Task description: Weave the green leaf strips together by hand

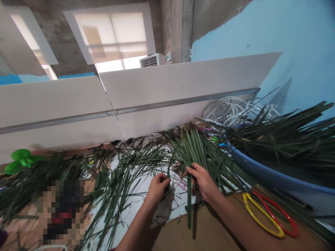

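My right hand (204, 179) pinches a long flat green leaf strip (189, 200), which hangs down over brown cardboard. To its left, my left hand (158, 188) is closed with thumb and fingertips together on a narrow green leaf piece (169, 171) that points upward. Just beyond my hands lies a bundle of long green leaf strips (195, 143). A pink strip-like object (181, 184) shows between my hands, partly hidden. Scissors with one yellow and one red handle (264, 212) rest to the right of my right forearm.
A blue tub (256, 167) heaped with dark leaves (282, 143) stands at right. White coiled strips (230, 109) lie behind it. Leaf scraps (115, 195) cover the table at left, near a green propeller-shaped object (19, 160). A white partition (157, 94) borders the back.
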